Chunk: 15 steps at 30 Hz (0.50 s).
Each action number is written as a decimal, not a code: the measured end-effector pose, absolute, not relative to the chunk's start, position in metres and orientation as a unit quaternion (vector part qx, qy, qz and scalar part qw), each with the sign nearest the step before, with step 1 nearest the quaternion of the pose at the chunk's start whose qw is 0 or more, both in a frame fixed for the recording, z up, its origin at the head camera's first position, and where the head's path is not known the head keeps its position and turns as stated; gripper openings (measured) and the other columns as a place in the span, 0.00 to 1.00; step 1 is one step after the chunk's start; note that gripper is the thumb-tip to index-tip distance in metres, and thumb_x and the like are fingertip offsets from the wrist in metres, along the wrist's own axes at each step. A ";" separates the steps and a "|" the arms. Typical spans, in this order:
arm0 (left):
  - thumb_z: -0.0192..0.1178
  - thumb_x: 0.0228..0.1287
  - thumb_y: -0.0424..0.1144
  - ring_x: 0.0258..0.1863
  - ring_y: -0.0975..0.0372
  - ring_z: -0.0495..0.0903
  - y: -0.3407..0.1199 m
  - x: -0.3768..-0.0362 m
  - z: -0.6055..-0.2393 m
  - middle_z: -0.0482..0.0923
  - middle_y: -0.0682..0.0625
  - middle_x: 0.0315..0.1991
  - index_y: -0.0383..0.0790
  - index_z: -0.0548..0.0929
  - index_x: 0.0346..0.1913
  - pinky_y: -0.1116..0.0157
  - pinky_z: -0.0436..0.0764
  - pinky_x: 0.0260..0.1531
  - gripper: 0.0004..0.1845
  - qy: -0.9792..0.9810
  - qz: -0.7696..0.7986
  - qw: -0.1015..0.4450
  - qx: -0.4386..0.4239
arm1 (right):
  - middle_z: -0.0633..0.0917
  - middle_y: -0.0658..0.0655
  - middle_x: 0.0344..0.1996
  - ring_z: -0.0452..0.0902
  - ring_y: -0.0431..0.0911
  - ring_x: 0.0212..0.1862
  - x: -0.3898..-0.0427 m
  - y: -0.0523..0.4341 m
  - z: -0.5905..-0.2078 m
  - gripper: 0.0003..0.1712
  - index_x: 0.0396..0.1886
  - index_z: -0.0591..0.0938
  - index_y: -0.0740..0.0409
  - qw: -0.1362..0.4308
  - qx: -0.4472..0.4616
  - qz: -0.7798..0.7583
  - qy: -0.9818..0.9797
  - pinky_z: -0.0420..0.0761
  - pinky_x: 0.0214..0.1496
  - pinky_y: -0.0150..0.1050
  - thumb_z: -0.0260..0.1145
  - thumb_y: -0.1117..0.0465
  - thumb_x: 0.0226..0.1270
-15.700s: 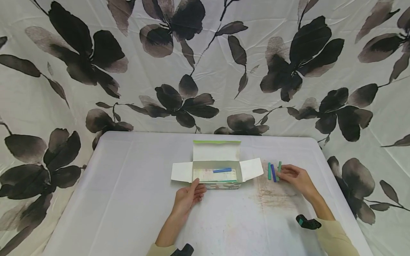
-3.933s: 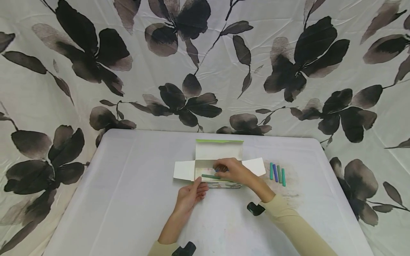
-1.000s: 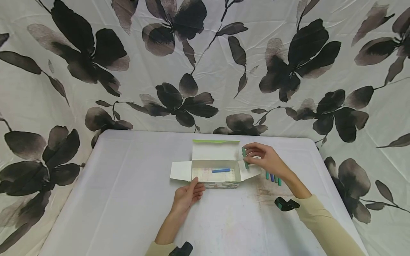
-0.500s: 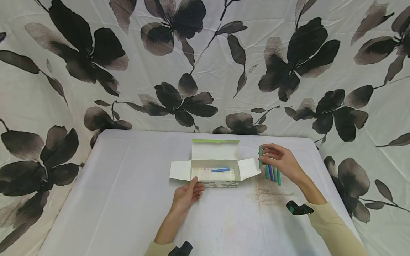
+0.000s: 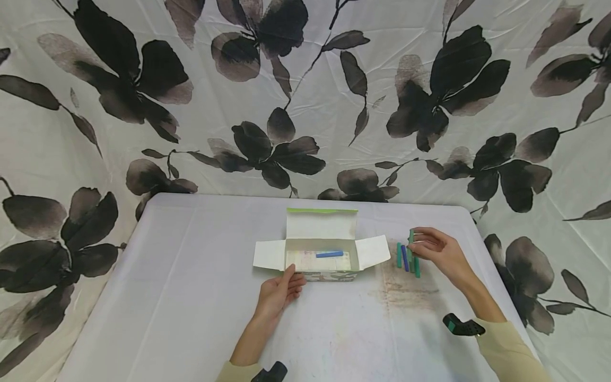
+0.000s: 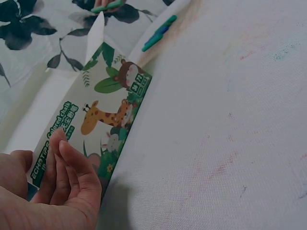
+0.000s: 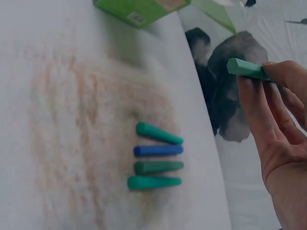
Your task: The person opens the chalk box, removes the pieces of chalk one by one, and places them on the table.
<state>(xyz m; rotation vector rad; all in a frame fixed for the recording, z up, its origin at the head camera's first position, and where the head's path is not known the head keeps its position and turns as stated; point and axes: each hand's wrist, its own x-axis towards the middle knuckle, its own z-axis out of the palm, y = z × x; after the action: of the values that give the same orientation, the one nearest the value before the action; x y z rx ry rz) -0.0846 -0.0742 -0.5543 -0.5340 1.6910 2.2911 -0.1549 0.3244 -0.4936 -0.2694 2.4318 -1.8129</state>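
Pinching a green chalk stick [image 7: 247, 68] near one end, the right hand [image 5: 436, 254] hovers at three o'clock of the chalk box [image 5: 321, 258]; the stick looks light and brittle, best held mid-length. The left hand [image 5: 279, 291] rests relaxed against the box front.

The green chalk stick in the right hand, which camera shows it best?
The right wrist view: the green chalk stick is close and pinched by the right hand. The head view shows it small; the left wrist view catches only a blurred bit at the top edge.
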 end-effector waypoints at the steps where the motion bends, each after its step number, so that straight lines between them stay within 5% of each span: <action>1: 0.61 0.75 0.55 0.37 0.64 0.83 -0.074 -0.084 -0.554 0.88 0.45 0.41 0.23 0.83 0.51 0.74 0.83 0.36 0.30 0.579 0.785 0.122 -0.183 | 0.85 0.47 0.48 0.86 0.36 0.48 -0.154 0.327 -0.496 0.27 0.67 0.72 0.70 0.047 -0.086 -0.596 0.797 0.86 0.49 0.35 0.68 0.64 0.74; 15: 0.62 0.75 0.54 0.36 0.66 0.83 -0.075 -0.084 -0.553 0.88 0.45 0.40 0.23 0.82 0.51 0.74 0.83 0.36 0.30 0.571 0.790 0.124 -0.184 | 0.85 0.43 0.47 0.84 0.32 0.47 -0.140 0.353 -0.532 0.30 0.68 0.71 0.72 0.032 -0.031 -0.577 0.816 0.84 0.49 0.28 0.69 0.62 0.73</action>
<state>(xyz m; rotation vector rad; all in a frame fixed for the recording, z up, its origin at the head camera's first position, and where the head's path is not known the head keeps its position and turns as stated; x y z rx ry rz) -0.0842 -0.0751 -0.5528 -0.5365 1.6660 2.3045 -0.1401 0.3534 -0.5317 -0.0958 2.5113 -1.7764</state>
